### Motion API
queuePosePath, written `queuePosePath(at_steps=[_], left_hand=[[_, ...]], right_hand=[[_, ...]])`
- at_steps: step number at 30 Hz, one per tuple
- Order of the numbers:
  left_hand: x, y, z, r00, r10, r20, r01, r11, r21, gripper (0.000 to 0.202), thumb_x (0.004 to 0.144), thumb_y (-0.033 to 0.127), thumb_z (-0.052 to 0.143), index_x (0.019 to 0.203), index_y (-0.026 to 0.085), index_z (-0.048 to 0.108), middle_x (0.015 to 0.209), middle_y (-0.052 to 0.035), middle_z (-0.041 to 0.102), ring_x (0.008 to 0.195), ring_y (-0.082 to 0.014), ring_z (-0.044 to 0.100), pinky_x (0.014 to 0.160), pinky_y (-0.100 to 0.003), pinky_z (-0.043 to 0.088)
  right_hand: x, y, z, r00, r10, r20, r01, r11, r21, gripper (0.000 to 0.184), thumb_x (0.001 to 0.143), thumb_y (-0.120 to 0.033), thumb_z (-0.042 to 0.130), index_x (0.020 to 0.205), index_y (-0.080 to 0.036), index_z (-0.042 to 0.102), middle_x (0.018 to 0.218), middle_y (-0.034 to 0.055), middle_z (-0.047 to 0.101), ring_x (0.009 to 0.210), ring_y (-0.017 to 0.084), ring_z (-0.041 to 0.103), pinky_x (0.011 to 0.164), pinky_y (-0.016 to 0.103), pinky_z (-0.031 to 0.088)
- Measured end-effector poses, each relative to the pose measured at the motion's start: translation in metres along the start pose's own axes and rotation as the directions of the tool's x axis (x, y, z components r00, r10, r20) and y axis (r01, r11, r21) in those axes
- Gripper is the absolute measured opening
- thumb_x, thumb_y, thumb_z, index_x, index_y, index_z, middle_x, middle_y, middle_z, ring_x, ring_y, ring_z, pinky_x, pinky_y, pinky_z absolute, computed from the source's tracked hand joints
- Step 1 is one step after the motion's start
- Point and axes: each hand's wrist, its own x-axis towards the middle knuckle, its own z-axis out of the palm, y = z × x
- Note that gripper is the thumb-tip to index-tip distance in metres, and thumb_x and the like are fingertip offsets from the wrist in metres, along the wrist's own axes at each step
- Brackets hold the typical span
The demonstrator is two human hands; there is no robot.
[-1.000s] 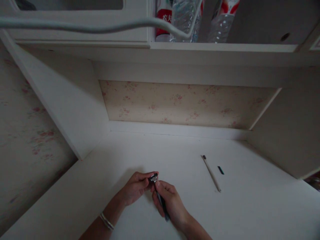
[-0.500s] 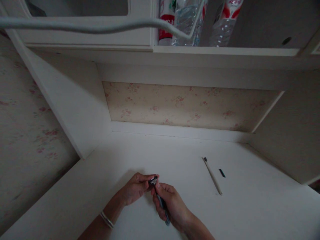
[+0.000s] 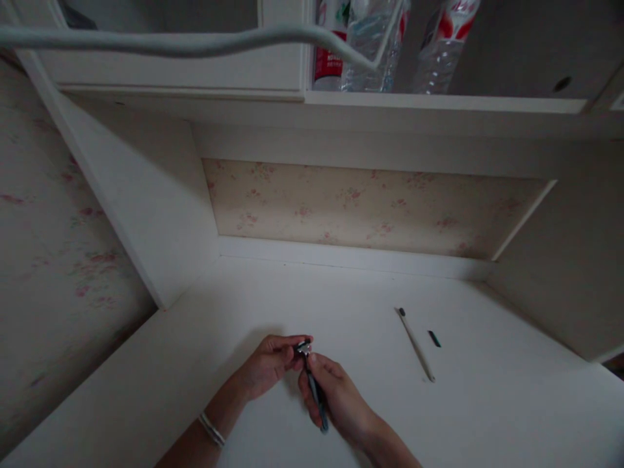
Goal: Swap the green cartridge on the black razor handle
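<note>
In the head view, both hands meet over the white tabletop around a razor [image 3: 314,394] with a dark grey handle and a shiny metallic head. My right hand [image 3: 337,392] is closed round the handle, which points down toward me. With thumb and fingers pinched, my left hand [image 3: 267,365] grips the razor's head, where a small black part shows at the fingertips. Its exact shape is hard to make out. To the right lie a toothbrush [image 3: 416,344] with a pale handle and dark bristles, and a small dark green-black strip [image 3: 433,338].
A white desk [image 3: 341,299] runs back to a floral wall panel [image 3: 375,208], with side panels left and right. Overhead, a shelf holds several plastic bottles [image 3: 441,55]. A pale bent tube [image 3: 195,44] crosses the top of the view.
The razor's head has turned slightly in my fingers, and its handle stands a little more upright. My grip looks the same. The whole view has shifted slightly.
</note>
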Motion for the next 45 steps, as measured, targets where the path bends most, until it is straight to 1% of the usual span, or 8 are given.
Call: queuePosePath(at_steps=[4, 6, 9, 14, 19, 26, 37, 45], left_hand=[[0.001, -0.002, -0.002, 0.998, 0.044, -0.036, -0.045, 0.999, -0.029, 0.026, 0.071, 0.026, 0.075, 0.095, 0.017, 0.072, 0.111, -0.0103, 0.066, 0.093, -0.0194, 0.060, 0.086, -0.032, 0.043], [0.002, -0.002, -0.002, 0.994, 0.080, -0.072, -0.083, 0.996, -0.030, 0.026, 0.070, 0.025, 0.075, 0.094, 0.017, 0.072, 0.109, -0.0095, 0.066, 0.092, -0.0194, 0.060, 0.086, -0.033, 0.044], [0.004, -0.002, -0.001, 0.983, 0.138, -0.123, -0.138, 0.990, 0.005, 0.029, 0.067, 0.027, 0.077, 0.093, 0.017, 0.072, 0.102, -0.0077, 0.067, 0.089, -0.0181, 0.060, 0.085, -0.031, 0.045], [0.005, -0.005, 0.001, 0.974, 0.171, -0.150, -0.146, 0.975, 0.166, 0.031, 0.072, 0.031, 0.073, 0.100, 0.018, 0.069, 0.096, -0.0066, 0.066, 0.083, -0.0169, 0.060, 0.080, -0.031, 0.047], [0.006, -0.004, 0.004, 0.948, 0.238, -0.213, -0.145, 0.915, 0.375, 0.022, 0.075, 0.030, 0.069, 0.093, 0.018, 0.069, 0.093, -0.0046, 0.064, 0.085, -0.0180, 0.060, 0.082, -0.033, 0.049], [0.003, 0.002, 0.011, 0.954, 0.239, -0.178, -0.112, 0.841, 0.530, 0.019, 0.080, 0.030, 0.064, 0.093, 0.017, 0.067, 0.085, -0.0034, 0.063, 0.078, -0.0145, 0.058, 0.072, -0.024, 0.047], [0.003, 0.002, 0.013, 0.917, 0.381, -0.114, -0.207, 0.701, 0.683, 0.019, 0.083, 0.031, 0.057, 0.092, 0.018, 0.067, 0.092, -0.0055, 0.058, 0.084, -0.0169, 0.058, 0.072, -0.026, 0.048], [0.003, 0.001, 0.016, 0.907, 0.397, -0.143, -0.180, 0.671, 0.719, 0.020, 0.083, 0.032, 0.057, 0.092, 0.018, 0.068, 0.094, -0.0068, 0.057, 0.082, -0.0173, 0.057, 0.067, -0.025, 0.048]], right_hand=[[0.001, 0.000, 0.000, 1.000, -0.002, -0.004, 0.002, 1.000, 0.011, 0.043, 0.087, -0.055, 0.048, 0.075, -0.014, 0.054, 0.055, -0.0045, 0.049, 0.032, 0.004, 0.037, 0.031, 0.016, 0.027], [0.002, 0.000, 0.000, 0.999, -0.036, -0.029, 0.034, 0.999, -0.039, 0.035, 0.083, -0.051, 0.057, 0.085, -0.016, 0.055, 0.057, -0.0056, 0.050, 0.035, 0.005, 0.040, 0.034, 0.016, 0.030], [0.004, 0.001, -0.001, 0.989, -0.086, -0.120, 0.074, 0.992, -0.105, 0.037, 0.079, -0.048, 0.064, 0.096, -0.016, 0.055, 0.054, -0.0060, 0.052, 0.042, 0.008, 0.047, 0.044, 0.019, 0.040], [0.007, 0.005, -0.001, 0.982, -0.055, -0.183, 0.061, 0.998, 0.027, 0.040, 0.079, -0.051, 0.062, 0.096, -0.015, 0.058, 0.078, 0.0024, 0.060, 0.056, 0.011, 0.057, 0.054, 0.025, 0.048], [0.009, 0.011, -0.001, 0.983, -0.037, -0.181, 0.056, 0.993, 0.100, 0.039, 0.083, -0.051, 0.058, 0.099, -0.014, 0.060, 0.079, 0.0031, 0.058, 0.056, 0.011, 0.057, 0.051, 0.024, 0.047], [0.012, 0.020, -0.004, 0.986, -0.036, -0.164, 0.054, 0.993, 0.104, 0.043, 0.085, -0.054, 0.054, 0.102, -0.015, 0.059, 0.087, 0.0063, 0.062, 0.054, 0.010, 0.058, 0.051, 0.025, 0.047], [0.015, 0.027, -0.004, 0.979, -0.040, -0.201, 0.041, 0.999, 0.000, 0.053, 0.082, -0.063, 0.050, 0.105, -0.015, 0.056, 0.088, 0.0081, 0.064, 0.050, 0.010, 0.057, 0.049, 0.024, 0.044], [0.011, 0.025, -0.004, 0.981, -0.119, -0.154, 0.072, 0.957, -0.279, 0.046, 0.091, -0.056, 0.039, 0.109, -0.016, 0.054, 0.078, 0.0042, 0.061, 0.049, 0.010, 0.054, 0.046, 0.022, 0.041]])
